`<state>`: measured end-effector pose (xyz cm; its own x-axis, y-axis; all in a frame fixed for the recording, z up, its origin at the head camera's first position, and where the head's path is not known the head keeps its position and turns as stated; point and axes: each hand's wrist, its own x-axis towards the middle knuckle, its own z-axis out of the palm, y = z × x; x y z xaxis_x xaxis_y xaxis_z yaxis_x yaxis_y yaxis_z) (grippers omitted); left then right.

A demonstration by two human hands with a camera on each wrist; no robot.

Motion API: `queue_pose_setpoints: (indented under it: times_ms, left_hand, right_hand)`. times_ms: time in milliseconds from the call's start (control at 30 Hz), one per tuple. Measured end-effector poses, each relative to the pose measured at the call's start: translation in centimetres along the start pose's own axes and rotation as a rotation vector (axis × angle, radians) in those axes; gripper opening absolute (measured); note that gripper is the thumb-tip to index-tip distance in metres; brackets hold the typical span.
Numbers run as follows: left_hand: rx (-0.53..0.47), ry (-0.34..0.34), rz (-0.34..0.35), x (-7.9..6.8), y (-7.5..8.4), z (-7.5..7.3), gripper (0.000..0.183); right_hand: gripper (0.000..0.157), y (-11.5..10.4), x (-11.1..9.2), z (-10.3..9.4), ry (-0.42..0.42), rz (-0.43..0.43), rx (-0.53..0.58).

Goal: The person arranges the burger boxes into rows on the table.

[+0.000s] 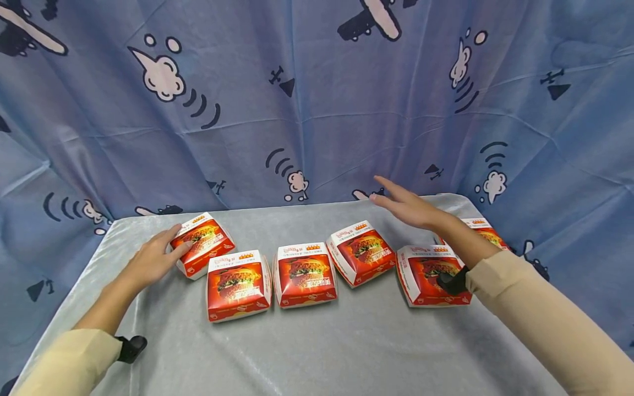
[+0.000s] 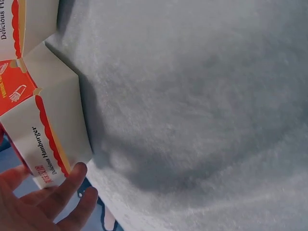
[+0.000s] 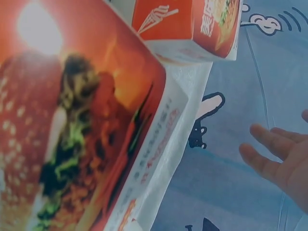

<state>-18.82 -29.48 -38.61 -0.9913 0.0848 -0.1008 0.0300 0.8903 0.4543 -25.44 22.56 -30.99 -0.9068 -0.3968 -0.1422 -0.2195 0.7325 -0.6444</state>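
Note:
Red and white hamburger boxes with a burger picture on the lid lie on the grey cloth. My left hand (image 1: 152, 257) rests against the leftmost hamburger box (image 1: 204, 241), its thumb on the lid and its fingers along the left side. In the left wrist view, loosely extended fingers (image 2: 72, 185) touch that box's white side (image 2: 45, 139). My right hand (image 1: 410, 208) hovers with straight, spread fingers near the back edge, holding nothing. The nearest boxes to it are the tilted hamburger box (image 1: 364, 250) and, below the forearm, another hamburger box (image 1: 421, 269).
Two more hamburger boxes, one left of centre (image 1: 238, 283) and one in the middle (image 1: 305, 275), stand side by side. A further hamburger box (image 1: 487, 231) sits at the back right, partly behind my right forearm. A blue patterned curtain (image 1: 317, 110) hangs behind the table (image 1: 317, 352).

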Motion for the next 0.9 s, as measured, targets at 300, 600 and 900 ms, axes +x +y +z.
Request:
queue_pose_setpoints:
  times_ms: [300, 600, 900]
  left_hand:
    - [-0.054, 0.025, 0.013, 0.9, 0.2, 0.4, 0.079]
    - [-0.08, 0.025, -0.002, 1.9, 1.1, 0.8, 0.08]
    - [-0.081, 0.027, 0.021, 2.7, 1.6, 1.0, 0.076]
  right_hand:
    - [0.072, -0.5, 0.7, 1.0, -0.021, 0.021, 0.024]
    - [0.072, -1.5, 1.6, 2.3, -0.035, -0.017, 0.049]
    - [0.07, -2.3, 2.4, 4.0, -0.064, -0.022, 0.055]
